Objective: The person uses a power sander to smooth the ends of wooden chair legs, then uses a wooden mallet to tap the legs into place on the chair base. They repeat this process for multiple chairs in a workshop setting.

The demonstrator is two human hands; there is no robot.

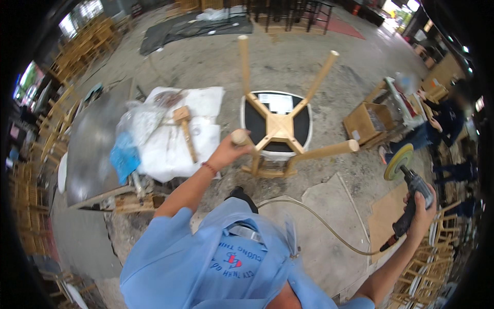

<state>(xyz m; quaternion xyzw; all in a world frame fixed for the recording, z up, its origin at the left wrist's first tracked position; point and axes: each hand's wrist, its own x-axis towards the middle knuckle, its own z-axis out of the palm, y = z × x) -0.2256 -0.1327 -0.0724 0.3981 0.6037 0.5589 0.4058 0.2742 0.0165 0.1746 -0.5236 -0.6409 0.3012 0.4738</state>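
Observation:
An upside-down wooden chair (279, 127) stands in front of me, its legs pointing up and its dark seat underside edged in white. My left hand (229, 152) grips the near left leg just below its end, fingers partly hidden behind the wood. Out to the right, apart from the chair, my right hand (423, 208) is closed round a pneumatic sander (411, 193). The sander's round yellowish disc (399, 162) is tilted up. From its handle a thin air hose (324, 222) curves across toward my body.
Left of the chair, a metal-topped table (95, 149) carries white sheeting, a wooden mallet (186, 131) and a blue plastic bag (125, 156). A cardboard box (364, 123) sits on the right, near another person (445, 121). Stacked chairs (80, 46) line the left side.

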